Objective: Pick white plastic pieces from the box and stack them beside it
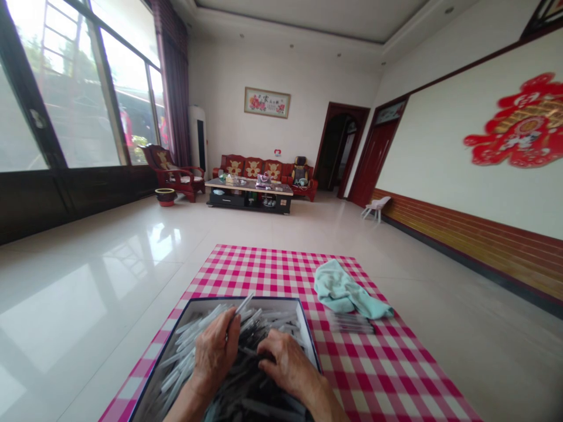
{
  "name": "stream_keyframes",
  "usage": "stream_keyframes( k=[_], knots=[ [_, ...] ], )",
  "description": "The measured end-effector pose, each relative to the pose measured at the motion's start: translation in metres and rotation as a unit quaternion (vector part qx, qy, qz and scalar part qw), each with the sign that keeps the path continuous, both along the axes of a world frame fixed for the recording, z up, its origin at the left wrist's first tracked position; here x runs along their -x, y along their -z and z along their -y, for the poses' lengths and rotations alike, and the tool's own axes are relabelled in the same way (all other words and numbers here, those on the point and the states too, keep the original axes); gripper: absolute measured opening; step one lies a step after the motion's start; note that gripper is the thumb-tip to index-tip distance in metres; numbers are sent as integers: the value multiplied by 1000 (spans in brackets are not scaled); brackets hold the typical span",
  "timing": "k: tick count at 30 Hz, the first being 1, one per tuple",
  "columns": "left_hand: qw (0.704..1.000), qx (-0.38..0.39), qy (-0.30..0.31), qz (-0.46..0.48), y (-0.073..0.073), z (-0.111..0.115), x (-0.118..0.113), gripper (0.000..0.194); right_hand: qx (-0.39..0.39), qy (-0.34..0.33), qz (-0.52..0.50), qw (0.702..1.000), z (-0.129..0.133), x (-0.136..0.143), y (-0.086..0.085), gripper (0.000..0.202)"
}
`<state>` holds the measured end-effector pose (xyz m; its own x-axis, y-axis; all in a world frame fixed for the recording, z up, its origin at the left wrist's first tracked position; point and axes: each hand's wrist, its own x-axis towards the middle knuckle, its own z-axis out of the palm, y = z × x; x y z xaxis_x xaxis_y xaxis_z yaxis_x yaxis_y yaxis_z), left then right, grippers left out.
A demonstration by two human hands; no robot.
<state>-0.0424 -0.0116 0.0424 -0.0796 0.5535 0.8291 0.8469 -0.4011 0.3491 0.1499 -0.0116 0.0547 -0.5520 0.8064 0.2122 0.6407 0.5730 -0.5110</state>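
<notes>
One tube (245, 303) in pinched left fingers (233, 336)

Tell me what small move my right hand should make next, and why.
I'd probably have the right hand pinch one of the dark pieces in the box: its curled fingers are right by them, and the left hand holds a clear plastic tube. I can't tell whether the right fingers grip anything now.

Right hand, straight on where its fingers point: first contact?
Probably the jumbled slender pieces inside the box, just ahead of the right hand; depth is unclear, so exact contact is uncertain.
</notes>
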Motion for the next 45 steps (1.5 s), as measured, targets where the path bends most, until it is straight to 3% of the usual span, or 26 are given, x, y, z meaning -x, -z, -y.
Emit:
stream_keyframes(
  k=[14, 22, 31, 36, 40, 45],
  knots=[
    [1000, 19, 14, -7, 6, -4, 3, 24, -24, -11, 17, 1000, -30, 8, 4, 16],
    [999, -14, -19, -38, 12, -8, 2, 26, -3, -35, 29, 999, -43, 4, 2, 11],
    [995, -14, 20, -93, 12, -3, -3, 23, 21, -12, 30, 999, -33, -12, 6, 13],
    [996, -15, 32, -86, 12, -2, -3, 21, 22, 12, 17, 1000, -24, -26, -5, 28],
    [995, -17, 38, -85, 12, -2, -3, 21, 29, 17, 26, 999, -9, -49, -16, 13],
    [996, -15, 43, -78, 11, -2, -3, 20, 59, 12, 76, 995, 9, -71, -28, 15]
  ],
)
